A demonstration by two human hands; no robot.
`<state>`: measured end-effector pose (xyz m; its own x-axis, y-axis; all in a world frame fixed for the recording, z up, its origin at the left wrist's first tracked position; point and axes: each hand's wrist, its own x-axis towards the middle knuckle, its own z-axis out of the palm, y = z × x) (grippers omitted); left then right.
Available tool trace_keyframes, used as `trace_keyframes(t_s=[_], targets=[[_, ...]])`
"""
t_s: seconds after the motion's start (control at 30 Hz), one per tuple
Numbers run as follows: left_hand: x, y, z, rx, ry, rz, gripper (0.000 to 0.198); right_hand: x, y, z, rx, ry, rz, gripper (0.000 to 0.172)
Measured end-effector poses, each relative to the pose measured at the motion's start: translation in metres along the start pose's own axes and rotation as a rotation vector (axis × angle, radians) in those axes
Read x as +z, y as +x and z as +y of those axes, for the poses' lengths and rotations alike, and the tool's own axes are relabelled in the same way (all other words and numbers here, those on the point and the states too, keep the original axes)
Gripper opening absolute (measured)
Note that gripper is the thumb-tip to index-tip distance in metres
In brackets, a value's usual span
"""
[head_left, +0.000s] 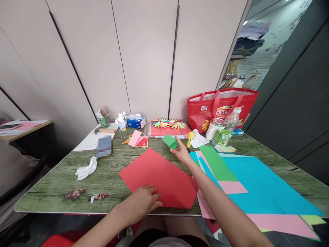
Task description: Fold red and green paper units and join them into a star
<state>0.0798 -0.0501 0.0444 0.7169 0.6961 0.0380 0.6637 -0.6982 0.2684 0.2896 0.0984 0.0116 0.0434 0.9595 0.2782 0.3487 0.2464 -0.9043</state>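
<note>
A large red sheet of paper (159, 175) lies at an angle at the front middle of the table. My left hand (145, 202) rests on its near left part, with fingers stretched out and slightly bent. Beyond the sheet, my right hand (182, 151) has its thumb and index finger at the right edge of a small green paper piece (169, 141), gripping it. Something dark beside the right fingers is mostly hidden. A yellow glue stick (190, 139) stands just to the right of this hand. Two colourful folded-paper rosettes (168, 124) lie on a red pack behind the green piece.
Blue sheets (246, 175) with green and pink strips cover the right side, overhanging the front edge. Small pink and red slips (138, 139), a tissue box (136, 122), a hammer (105, 130) and a crumpled tissue (86, 168) lie left. A red bag (200, 113) stands back right.
</note>
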Motion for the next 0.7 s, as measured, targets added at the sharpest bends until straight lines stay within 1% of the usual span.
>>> trace_keyframes(t_s=[0.03,0.1,0.17,0.2,0.23,0.27,0.3,0.33,0.37,0.43,0.53,0.6,0.7], targets=[[-0.003,0.001,-0.001,-0.009,0.003,-0.018,0.037,0.000,-0.002,-0.001,-0.012,-0.057,0.015,0.062],[-0.008,0.005,-0.003,-0.046,0.024,-0.063,0.042,-0.003,-0.009,-0.003,-0.026,-0.105,0.009,0.053],[-0.012,0.009,-0.005,-0.087,0.013,-0.056,0.044,-0.010,-0.020,-0.009,-0.050,-0.106,-0.058,0.036],[-0.014,0.011,-0.007,-0.113,-0.013,-0.045,0.044,-0.014,-0.026,-0.013,-0.061,-0.095,-0.116,0.030],[-0.014,0.014,-0.010,-0.145,-0.053,-0.030,0.044,-0.020,-0.032,-0.018,-0.068,-0.077,-0.190,0.032],[-0.015,0.017,-0.014,-0.182,-0.106,-0.011,0.044,-0.026,-0.037,-0.022,-0.061,-0.027,-0.319,0.039],[-0.014,0.020,-0.019,-0.222,-0.166,0.017,0.043,-0.032,-0.042,-0.026,-0.034,0.042,-0.398,0.043],[-0.014,0.024,-0.025,-0.257,-0.228,0.053,0.043,-0.037,-0.047,-0.029,-0.027,0.087,-0.466,0.042],[-0.013,0.028,-0.032,-0.285,-0.285,0.092,0.042,-0.041,-0.050,-0.031,-0.021,0.107,-0.501,0.041],[-0.009,0.036,-0.047,-0.337,-0.364,0.173,0.040,-0.044,-0.054,-0.029,-0.032,0.038,-0.498,0.044],[-0.003,0.045,-0.067,-0.428,-0.342,0.266,0.039,-0.039,-0.056,-0.016,-0.070,-0.179,-0.437,0.047],[0.001,0.046,-0.077,-0.456,-0.270,0.265,0.037,-0.033,-0.056,-0.007,-0.081,-0.268,-0.428,0.045],[0.002,0.044,-0.086,-0.419,-0.180,0.237,0.021,-0.026,-0.056,0.001,-0.105,-0.321,-0.463,0.044]])
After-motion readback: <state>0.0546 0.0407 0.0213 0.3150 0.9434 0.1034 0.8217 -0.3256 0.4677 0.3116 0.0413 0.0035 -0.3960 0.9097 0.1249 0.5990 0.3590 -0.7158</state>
